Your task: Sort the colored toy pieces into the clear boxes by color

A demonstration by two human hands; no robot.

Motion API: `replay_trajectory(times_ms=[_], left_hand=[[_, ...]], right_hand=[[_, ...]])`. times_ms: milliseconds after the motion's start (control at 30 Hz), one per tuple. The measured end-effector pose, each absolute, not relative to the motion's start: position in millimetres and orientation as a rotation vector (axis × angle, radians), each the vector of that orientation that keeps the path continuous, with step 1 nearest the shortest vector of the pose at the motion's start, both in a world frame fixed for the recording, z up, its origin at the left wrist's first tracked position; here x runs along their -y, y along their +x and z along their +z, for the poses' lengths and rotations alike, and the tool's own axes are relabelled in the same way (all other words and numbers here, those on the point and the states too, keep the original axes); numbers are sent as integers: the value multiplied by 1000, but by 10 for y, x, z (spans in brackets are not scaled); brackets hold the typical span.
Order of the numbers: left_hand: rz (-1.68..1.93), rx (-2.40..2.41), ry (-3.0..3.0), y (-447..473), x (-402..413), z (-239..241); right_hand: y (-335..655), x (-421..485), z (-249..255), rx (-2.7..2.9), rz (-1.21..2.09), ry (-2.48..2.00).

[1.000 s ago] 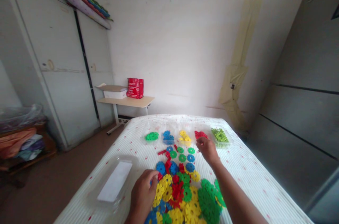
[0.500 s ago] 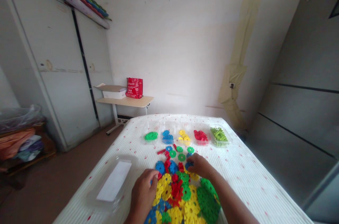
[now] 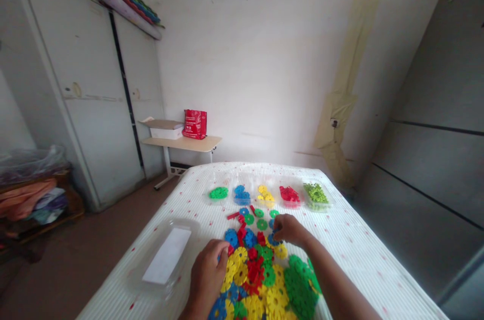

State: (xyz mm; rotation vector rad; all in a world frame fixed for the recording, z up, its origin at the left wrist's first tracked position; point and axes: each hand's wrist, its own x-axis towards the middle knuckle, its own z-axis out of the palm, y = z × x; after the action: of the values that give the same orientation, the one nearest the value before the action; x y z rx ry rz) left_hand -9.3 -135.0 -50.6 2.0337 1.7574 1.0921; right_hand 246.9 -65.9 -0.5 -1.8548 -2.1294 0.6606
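Note:
A heap of flat plastic snowflake discs (image 3: 260, 279) in yellow, red, blue and green lies on the white striped table (image 3: 351, 244). My left hand (image 3: 207, 274) rests curled on the heap's left edge, fingers closed on the discs there. My right hand (image 3: 288, 229) is at the heap's far side, its fingers pinched on a blue disc (image 3: 273, 239). Behind the heap stands a row of clear trays: dark green (image 3: 218, 192), blue (image 3: 240, 195), yellow (image 3: 265, 195), red (image 3: 289, 195) and light green (image 3: 316, 193).
A clear plastic lid (image 3: 166, 255) with a white card lies at the table's left. A small side table (image 3: 185, 143) with a red bag (image 3: 195, 124) and a white box stands by the far wall. Cupboards line the left, grey panels the right.
My right hand came back from the red tray to the heap's far side and closed on a blue disc. My left hand stayed on the heap's left edge.

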Motion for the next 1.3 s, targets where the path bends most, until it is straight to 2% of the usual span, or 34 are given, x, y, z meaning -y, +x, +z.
replay_trajectory(times_ms=[200, 433, 700, 967, 1133, 1300], left_hand=[[1092, -1774, 2034, -102, 1332, -505], [1106, -1765, 2031, -87, 1337, -477], [1112, -1763, 2030, -91, 1340, -495], [1120, -1771, 2036, -82, 1336, -497], [1131, -1810, 2060, -100, 1335, -490], [1109, -1862, 2087, -148, 1300, -490]], right_hand=[[2424, 604, 12, 2210, 791, -1879], [2428, 645, -18, 2295, 571, -1929], [2425, 689, 7, 2250, 543, -1953], [2293, 658, 319, 2049, 802, -1820], [2003, 328, 554, 1773, 662, -1674], [1978, 308, 561, 1624, 504, -1557]])
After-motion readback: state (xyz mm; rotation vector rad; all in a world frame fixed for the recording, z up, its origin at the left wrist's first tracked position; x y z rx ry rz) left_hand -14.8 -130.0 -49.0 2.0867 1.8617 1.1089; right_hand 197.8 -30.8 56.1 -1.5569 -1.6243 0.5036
